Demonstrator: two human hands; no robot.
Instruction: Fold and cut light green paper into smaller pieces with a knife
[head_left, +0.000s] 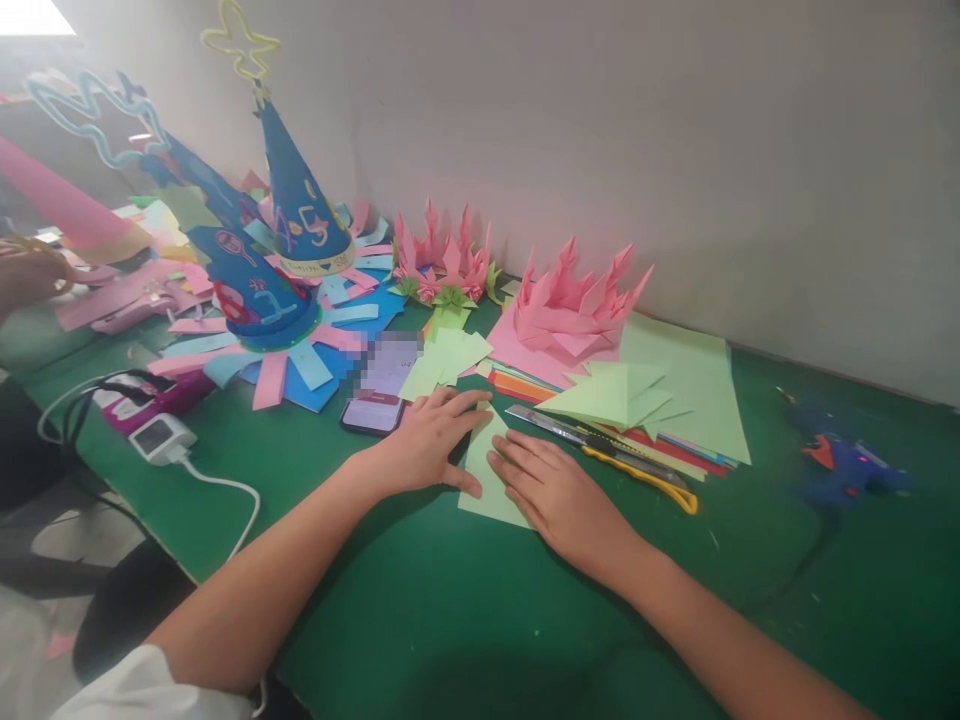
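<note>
A light green paper sheet (484, 478) lies on the green table (420, 600) in front of me. My left hand (431, 440) rests flat on its left edge, fingers stretched out toward the right. My right hand (555, 490) lies flat on the sheet's right part, fingers pointing left and pressing the paper down. Neither hand holds anything. A yellow utility knife (622, 460) lies just beyond my right hand. A phone (377, 392) sits just past my left hand.
Folded green paper pieces (611, 392) lie on a stack of coloured sheets (675, 400). Pink paper crowns (574, 305) stand by the wall. Blue paper cone hats (304, 205) stand at the left. A blue glue gun (844, 465) lies right. A white charger with cable (161, 438) lies left.
</note>
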